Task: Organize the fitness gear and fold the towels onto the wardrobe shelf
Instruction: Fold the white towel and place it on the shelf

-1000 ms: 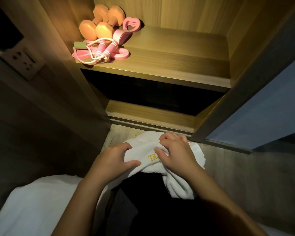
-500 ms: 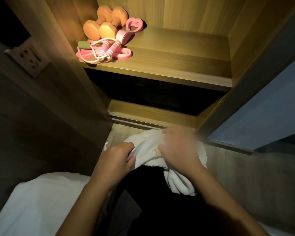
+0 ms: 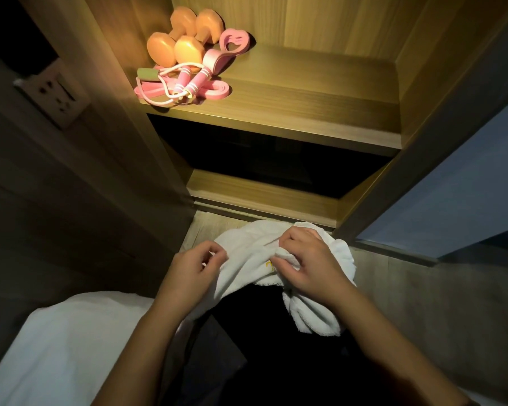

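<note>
A white towel (image 3: 247, 259) with yellow stitching lies bunched over my dark lap, below the wardrobe opening. My left hand (image 3: 192, 269) pinches its left edge. My right hand (image 3: 308, 265) grips a fold of it near the stitching, and part of the cloth hangs down under that wrist. On the lit wardrobe shelf (image 3: 305, 101), at its left end, lie two orange dumbbells (image 3: 179, 39), a pink skipping rope (image 3: 188, 80), a pink resistance band (image 3: 214, 92) and a pink heart-shaped grip (image 3: 233, 42).
The shelf's right part is bare wood. Below it sit a dark compartment and a lower wooden ledge (image 3: 261, 197). A wall socket (image 3: 55, 93) is on the left panel. White bedding (image 3: 65, 347) lies at the lower left. A door frame (image 3: 423, 159) rises at right.
Both hands have shifted along the towel: the left now pinches its left edge further out, the right has regripped a fold near the stitching. The camera view has tilted slightly.
</note>
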### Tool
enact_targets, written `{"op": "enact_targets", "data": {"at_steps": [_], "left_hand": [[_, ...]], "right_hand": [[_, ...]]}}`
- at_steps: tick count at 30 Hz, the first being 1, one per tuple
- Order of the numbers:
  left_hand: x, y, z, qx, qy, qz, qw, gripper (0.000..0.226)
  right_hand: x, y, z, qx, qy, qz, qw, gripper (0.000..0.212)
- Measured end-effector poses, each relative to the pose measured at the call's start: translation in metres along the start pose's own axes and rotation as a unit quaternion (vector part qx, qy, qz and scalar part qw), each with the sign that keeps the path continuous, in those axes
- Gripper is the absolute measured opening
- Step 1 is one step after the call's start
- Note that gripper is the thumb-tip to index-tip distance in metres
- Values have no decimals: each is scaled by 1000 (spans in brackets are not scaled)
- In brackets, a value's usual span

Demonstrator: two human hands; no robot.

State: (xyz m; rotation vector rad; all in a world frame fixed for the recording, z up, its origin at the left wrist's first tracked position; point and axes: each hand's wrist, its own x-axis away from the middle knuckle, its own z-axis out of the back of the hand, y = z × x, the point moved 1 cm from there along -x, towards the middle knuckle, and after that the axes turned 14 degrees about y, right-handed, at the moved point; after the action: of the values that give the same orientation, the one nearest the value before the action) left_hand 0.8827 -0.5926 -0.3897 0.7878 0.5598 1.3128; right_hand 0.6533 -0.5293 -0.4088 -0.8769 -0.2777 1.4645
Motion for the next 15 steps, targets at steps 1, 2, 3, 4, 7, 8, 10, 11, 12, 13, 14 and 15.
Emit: {"op": "enact_targets", "data": {"at_steps": [1,2,3,4,7,8,10,11,12,13,14,15], "left_hand": [[-4,-3,2,-14,-25,30,999,10],[-6,-5,4,-27,-67,52,996,14],[-6,-8,6,-33,-115,67,991,22],[-6,-10,7,-41,-156,76,984,30],[-3,-9,4,-114,-172,33,978,48],[-2,-9,2,-139,-142,6,980,49],[0,-10,-1,-142,-89,-38,985,43],[1,-11,-3,-126,-75,-50,988,38],[1,-13,-3,-105,-67,-50,991,32],[0,-15,-4,-82,-59,-46,994,25],[-1,-16,-4,-66,-51,-44,996,20],[-3,-18,-5,-56,-45,-46,996,16]], "right_hand": [[1,1,1,-1,7,0,1000,22],[2,2,2,1,13,1,1000,21],[3,2,1,5,17,1,1000,20],[4,2,1,7,21,0,1000,19],[2,4,-1,-4,25,-13,1000,13],[2,5,-1,-10,25,-17,999,11],[-1,5,-1,-20,26,-24,999,11],[-1,4,-1,-25,27,-30,999,14],[-2,4,0,-27,29,-36,999,19],[-3,4,0,-27,31,-40,998,23],[-3,5,0,-26,32,-45,998,24],[-2,6,0,-24,31,-51,998,21]]}}
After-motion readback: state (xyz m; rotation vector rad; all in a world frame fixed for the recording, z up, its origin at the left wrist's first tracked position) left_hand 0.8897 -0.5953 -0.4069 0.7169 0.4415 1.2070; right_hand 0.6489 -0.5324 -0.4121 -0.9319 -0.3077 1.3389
